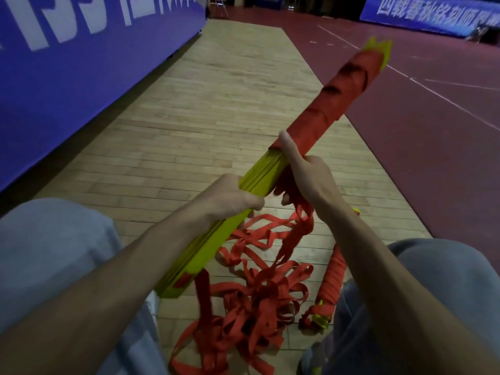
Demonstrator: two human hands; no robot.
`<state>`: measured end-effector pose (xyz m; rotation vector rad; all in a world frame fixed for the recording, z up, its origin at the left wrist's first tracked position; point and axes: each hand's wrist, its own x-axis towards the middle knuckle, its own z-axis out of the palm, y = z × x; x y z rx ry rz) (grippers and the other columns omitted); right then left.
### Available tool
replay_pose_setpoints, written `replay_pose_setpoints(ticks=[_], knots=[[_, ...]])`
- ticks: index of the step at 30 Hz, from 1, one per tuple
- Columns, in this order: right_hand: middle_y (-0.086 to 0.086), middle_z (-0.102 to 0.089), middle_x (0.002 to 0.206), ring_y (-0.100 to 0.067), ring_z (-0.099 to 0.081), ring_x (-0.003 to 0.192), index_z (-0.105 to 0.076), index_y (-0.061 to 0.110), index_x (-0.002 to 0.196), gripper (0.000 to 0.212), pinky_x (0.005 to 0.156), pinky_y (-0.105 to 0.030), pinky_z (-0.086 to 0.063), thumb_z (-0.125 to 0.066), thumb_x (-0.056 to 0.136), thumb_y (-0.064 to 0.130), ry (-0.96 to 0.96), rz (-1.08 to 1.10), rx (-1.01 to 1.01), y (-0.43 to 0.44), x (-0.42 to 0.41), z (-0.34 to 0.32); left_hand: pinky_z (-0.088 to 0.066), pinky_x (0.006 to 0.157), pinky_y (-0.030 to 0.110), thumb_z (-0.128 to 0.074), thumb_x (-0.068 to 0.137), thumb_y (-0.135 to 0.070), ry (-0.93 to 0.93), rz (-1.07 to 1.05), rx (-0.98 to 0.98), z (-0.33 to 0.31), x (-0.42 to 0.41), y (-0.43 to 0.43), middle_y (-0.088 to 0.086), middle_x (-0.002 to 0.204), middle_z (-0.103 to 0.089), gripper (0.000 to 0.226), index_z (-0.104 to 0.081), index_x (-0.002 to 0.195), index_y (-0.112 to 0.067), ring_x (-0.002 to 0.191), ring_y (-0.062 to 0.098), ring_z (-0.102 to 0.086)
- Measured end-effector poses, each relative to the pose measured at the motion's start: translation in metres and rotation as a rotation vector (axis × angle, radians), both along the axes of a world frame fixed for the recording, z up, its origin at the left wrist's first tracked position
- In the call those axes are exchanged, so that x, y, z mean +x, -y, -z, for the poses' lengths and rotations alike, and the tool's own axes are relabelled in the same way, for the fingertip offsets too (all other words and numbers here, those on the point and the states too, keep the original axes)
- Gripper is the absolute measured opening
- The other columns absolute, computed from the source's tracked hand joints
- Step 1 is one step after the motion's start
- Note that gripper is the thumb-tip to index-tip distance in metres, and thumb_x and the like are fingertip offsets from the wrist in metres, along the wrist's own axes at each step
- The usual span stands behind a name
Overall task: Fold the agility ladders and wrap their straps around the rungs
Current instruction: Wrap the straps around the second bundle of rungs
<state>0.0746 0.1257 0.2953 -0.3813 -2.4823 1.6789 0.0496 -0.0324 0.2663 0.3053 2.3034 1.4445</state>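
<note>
The rungs are bundled, long axis running from the left knee up and away to the right, far half already strap-bound. The left hand clenches the bare yellow middle. The right hand, just beyond at the wrap's edge, grips the straps, whose slack trails to the floor, so winding likely proceeds toward the near end.

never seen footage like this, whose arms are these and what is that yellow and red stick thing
No machine here, and only one picture: it comes from a camera worn on a person's head, looking down at their own arms. The left hand grips a bundle of yellow rungs, an agility ladder folded together. Its far half is wrapped in red straps; the right hand holds them against the bundle where the wrapping ends. The remaining straps hang into a loose heap on the wooden floor. A second wrapped bundle lies there by the right leg.
</note>
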Motion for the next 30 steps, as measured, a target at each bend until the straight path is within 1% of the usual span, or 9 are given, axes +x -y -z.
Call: replay_pose_setpoints(ticks=[4, 6, 8, 11, 15, 18, 21, 26, 30], knots=[[-0.006, -0.073, 0.066, -0.018, -0.066, 0.049, -0.072, 0.009, 0.082, 0.061, 0.053, -0.028, -0.054, -0.063, 0.080, 0.069, 0.073, -0.029, 0.070, 0.004, -0.007, 0.023, -0.042, 0.068, 0.031, -0.070, 0.076, -0.041, -0.283, -0.079, -0.529, 0.007, 0.009, -0.009, -0.002, 0.094, -0.060, 0.052, -0.052, 0.120, -0.021, 0.082, 0.020, -0.057], [-0.002, -0.069, 0.062, -0.013, -0.060, 0.045, -0.072, 0.009, 0.081, 0.054, 0.053, -0.028, -0.052, -0.073, 0.076, 0.062, 0.080, 0.053, -0.066, 0.003, -0.009, 0.030, -0.041, 0.073, 0.033, -0.063, 0.082, -0.049, -0.292, -0.020, -0.588, 0.008, 0.015, -0.014, 0.000, 0.106, -0.057, 0.064, -0.041, 0.134, -0.019, 0.094, 0.023, -0.056], [0.002, -0.063, 0.055, -0.011, -0.057, 0.044, -0.072, 0.009, 0.078, 0.052, 0.051, -0.027, -0.049, -0.077, 0.072, 0.060, 0.078, 0.132, -0.130, -0.001, -0.009, 0.035, -0.042, 0.076, 0.035, -0.053, 0.088, -0.051, -0.238, 0.047, -0.530, 0.007, 0.017, -0.018, 0.001, 0.114, -0.058, 0.062, -0.038, 0.139, -0.018, 0.102, 0.024, -0.057], [0.004, -0.060, 0.052, -0.013, -0.058, 0.047, -0.069, 0.009, 0.072, 0.045, 0.052, -0.031, -0.053, -0.079, 0.072, 0.053, 0.053, 0.187, -0.120, -0.003, -0.010, 0.036, -0.045, 0.080, 0.035, -0.047, 0.096, -0.046, -0.142, 0.140, -0.365, 0.003, 0.015, -0.015, -0.001, 0.111, -0.058, 0.052, -0.037, 0.140, -0.020, 0.096, 0.017, -0.057], [0.003, -0.058, 0.055, -0.016, -0.058, 0.053, -0.065, 0.011, 0.070, 0.024, 0.051, -0.028, -0.049, -0.073, 0.078, 0.032, -0.049, 0.242, -0.218, 0.000, -0.011, 0.027, -0.056, 0.079, 0.029, -0.066, 0.087, -0.049, -0.130, 0.225, -0.116, -0.004, 0.013, -0.005, -0.006, 0.107, -0.065, 0.057, -0.041, 0.133, -0.028, 0.089, 0.009, -0.068], [0.007, -0.049, 0.050, -0.014, -0.050, 0.053, -0.060, 0.015, 0.064, 0.024, 0.052, -0.029, -0.041, -0.069, 0.081, 0.029, -0.141, 0.264, -0.308, 0.002, -0.010, 0.019, -0.059, 0.071, 0.030, -0.079, 0.077, -0.042, 0.099, 0.220, 0.187, -0.012, 0.015, -0.005, 0.000, 0.098, -0.071, 0.056, -0.054, 0.123, -0.024, 0.081, 0.016, -0.072], [0.009, -0.045, 0.049, -0.012, -0.045, 0.050, -0.057, 0.015, 0.066, 0.025, 0.050, -0.027, -0.038, -0.069, 0.083, 0.030, -0.236, 0.257, -0.336, 0.002, -0.009, 0.014, -0.059, 0.057, 0.036, -0.072, 0.080, -0.024, 0.345, 0.269, 0.461, -0.019, 0.019, -0.005, 0.016, 0.089, -0.071, 0.034, -0.062, 0.110, -0.011, 0.068, 0.029, -0.070], [0.003, -0.047, 0.051, -0.014, -0.048, 0.048, -0.056, 0.015, 0.065, 0.038, 0.048, -0.029, -0.041, -0.069, 0.087, 0.043, -0.313, 0.103, -0.286, -0.005, -0.006, 0.008, -0.052, 0.048, 0.034, -0.070, 0.076, -0.011, 0.318, 0.293, 0.486, -0.017, 0.016, -0.002, 0.017, 0.081, -0.067, 0.037, -0.056, 0.109, -0.003, 0.052, 0.029, -0.061], [-0.006, -0.048, 0.053, -0.018, -0.050, 0.042, -0.055, 0.007, 0.069, 0.056, 0.047, -0.031, -0.049, -0.060, 0.087, 0.060, -0.175, 0.013, -0.201, -0.009, -0.004, 0.002, -0.053, 0.053, 0.036, -0.080, 0.072, -0.008, 0.166, 0.248, 0.370, -0.018, 0.006, 0.005, 0.019, 0.081, -0.069, 0.052, -0.056, 0.118, -0.009, 0.056, 0.032, -0.063]])
